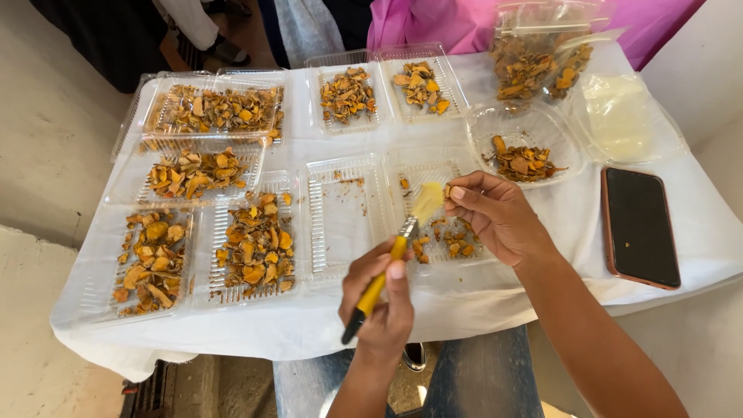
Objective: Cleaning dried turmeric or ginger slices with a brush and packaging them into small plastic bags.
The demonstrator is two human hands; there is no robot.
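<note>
The left hand [381, 298] is clenched around the yellow-and-black handle of a small brush [395, 251], whose pale bristles are raised against a dried orange-brown piece [449, 190] pinched in the fingertips of the right hand [495, 217]. Both hands hover just above an open clear plastic clamshell tray [387, 213] on the white-covered surface [542, 255] — its left half is nearly bare, its right half holds a small scatter of similar pieces. The step in hand looks like brushing this one piece clean, bristles meeting it at the fingertips. Judging from how things lie, the next move calls for a light stroke and a steady pinch so the brittle piece neither snaps nor slips, and then a place to set it down among the trays. Fuller trays [255, 248] of the same dried slices sit to the left and along the far edge, a round clear bowl [480, 124] with a few pieces lies just beyond the right hand, and a clear bag [542, 66] of more stands at the far right corner. A dark phone [639, 226] lies flat at the right, well apart from the work.
</note>
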